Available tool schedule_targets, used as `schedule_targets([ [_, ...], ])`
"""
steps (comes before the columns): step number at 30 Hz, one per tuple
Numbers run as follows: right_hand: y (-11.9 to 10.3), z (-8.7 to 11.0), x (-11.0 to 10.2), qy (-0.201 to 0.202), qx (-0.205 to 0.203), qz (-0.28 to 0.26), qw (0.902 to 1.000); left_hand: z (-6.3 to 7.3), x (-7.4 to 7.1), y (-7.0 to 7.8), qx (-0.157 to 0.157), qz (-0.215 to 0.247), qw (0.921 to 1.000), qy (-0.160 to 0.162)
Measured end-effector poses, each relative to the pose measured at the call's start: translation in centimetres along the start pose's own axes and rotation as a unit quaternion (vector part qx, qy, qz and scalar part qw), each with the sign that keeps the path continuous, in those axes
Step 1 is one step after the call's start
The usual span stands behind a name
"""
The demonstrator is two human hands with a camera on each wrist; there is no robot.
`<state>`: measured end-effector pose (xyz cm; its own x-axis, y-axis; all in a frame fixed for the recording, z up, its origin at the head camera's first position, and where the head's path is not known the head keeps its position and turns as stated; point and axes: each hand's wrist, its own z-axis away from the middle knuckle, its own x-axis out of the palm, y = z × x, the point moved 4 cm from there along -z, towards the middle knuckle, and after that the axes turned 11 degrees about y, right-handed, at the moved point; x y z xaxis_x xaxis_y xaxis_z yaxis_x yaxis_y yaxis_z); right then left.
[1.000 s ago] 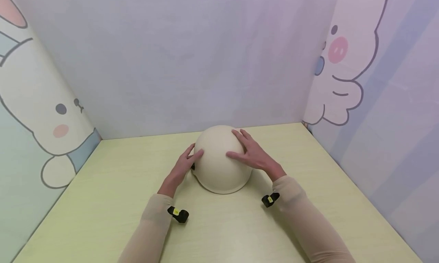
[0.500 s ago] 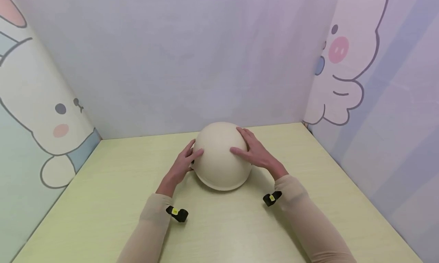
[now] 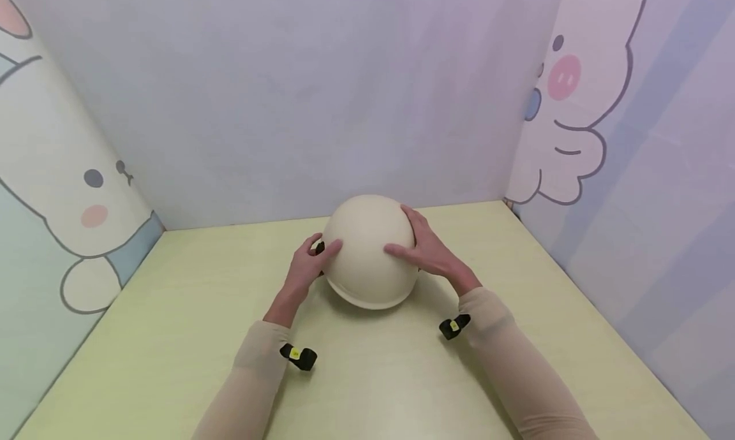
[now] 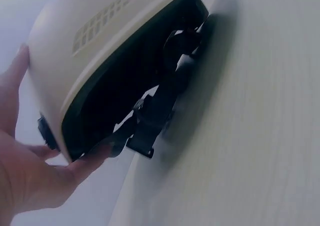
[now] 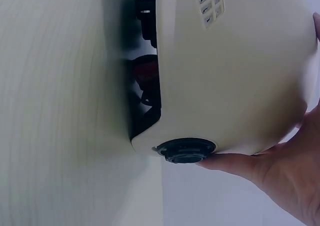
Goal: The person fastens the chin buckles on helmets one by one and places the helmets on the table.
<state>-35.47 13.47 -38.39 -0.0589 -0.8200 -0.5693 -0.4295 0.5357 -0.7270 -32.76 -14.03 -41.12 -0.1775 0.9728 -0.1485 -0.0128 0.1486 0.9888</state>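
My left hand (image 3: 304,271): grasps the cream helmet (image 3: 369,255) by its left side, some fingertips hidden. My right hand (image 3: 433,252): grasps the opposite side, fingers partly behind it. Location: rounded side up, over the pale table (image 3: 172,338); I cannot tell whether its far edge touches. Black straps (image 4: 156,106): beneath, partly lost in shadow.

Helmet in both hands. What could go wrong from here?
Black straps show between the helmet and the table; they might get trapped if it's lowered.
The left hand reaches under the helmet's edge, so a finger could get pinched.
The right hand has a finger beside the round black fitting and may snag it.
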Motion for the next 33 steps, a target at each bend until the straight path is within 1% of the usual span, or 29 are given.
schedule_targets([
  [2, 0.2, 0.0, -0.1, 0.001, 0.005, -0.008, 1.0, 0.1, 0.3, 0.2, 0.004, 0.014, 0.9993, 0.035],
  [5, 0.4, 0.0, -0.1, 0.0, 0.012, -0.024, 0.9996, 0.3, 0.7, 0.4, 0.011, 0.033, 0.9958, 0.084],
  [7, 0.4, 0.1, 0.0, -0.001, 0.015, -0.034, 0.9993, 0.5, 0.9, 0.4, 0.01, 0.051, 0.9933, 0.103],
  [9, 0.5, 0.1, 0.1, 0.001, 0.015, -0.04, 0.9991, 0.7, 1.0, 0.3, 0.01, 0.074, 0.9914, 0.108],
  [10, 0.6, 0.1, 0.1, 0.003, 0.015, -0.042, 0.999, 0.7, 1.1, 0.3, 0.013, 0.091, 0.9906, 0.101],
  [12, 0.7, 0.2, -0.1, 0.006, 0.018, -0.051, 0.9985, 0.9, 1.2, 0.5, 0.027, 0.131, 0.988, 0.077],
  [14, 1.0, 0.2, -0.3, 0.011, 0.023, -0.062, 0.9978, 1.0, 1.2, 0.7, 0.048, 0.166, 0.9841, 0.04],
  [16, 1.1, 0.2, -0.7, 0.013, 0.028, -0.074, 0.9968, 1.0, 1.3, 1.1, 0.071, 0.196, 0.978, 0.001],
  [17, 1.1, 0.1, -0.8, 0.014, 0.028, -0.08, 0.9963, 1.1, 1.3, 1.3, 0.081, 0.207, 0.975, -0.013],
  [18, 1.2, 0.0, -1.0, 0.015, 0.029, -0.083, 0.996, 1.1, 1.4, 1.4, 0.087, 0.218, 0.9718, -0.022],
  [20, 1.3, -0.1, -1.1, 0.014, 0.027, -0.087, 0.9957, 1.1, 1.5, 1.5, 0.086, 0.238, 0.9672, -0.025],
  [22, 1.3, -0.3, -1.2, 0.013, 0.026, -0.09, 0.9955, 1.1, 1.7, 1.4, 0.078, 0.237, 0.9685, -0.005],
  [24, 1.3, -0.3, -1.2, 0.015, 0.029, -0.092, 0.9953, 1.0, 1.8, 1.2, 0.064, 0.229, 0.9709, 0.028],
  [26, 1.3, -0.4, -1.3, 0.017, 0.031, -0.093, 0.995, 1.1, 1.9, 1.1, 0.057, 0.202, 0.9761, 0.058],
  [28, 1.3, -0.3, -1.4, 0.019, 0.033, -0.095, 0.9948, 1.2, 2.0, 1.0, 0.055, 0.183, 0.9788, 0.075],
  [30, 1.3, -0.3, -1.4, 0.02, 0.035, -0.095, 0.9946, 1.3, 2.2, 0.9, 0.062, 0.164, 0.9816, 0.076],
  [33, 1.5, -0.2, -1.3, 0.027, 0.037, -0.096, 0.9943, 1.4, 2.5, 0.9, 0.078, 0.132, 0.9868, 0.053],
])
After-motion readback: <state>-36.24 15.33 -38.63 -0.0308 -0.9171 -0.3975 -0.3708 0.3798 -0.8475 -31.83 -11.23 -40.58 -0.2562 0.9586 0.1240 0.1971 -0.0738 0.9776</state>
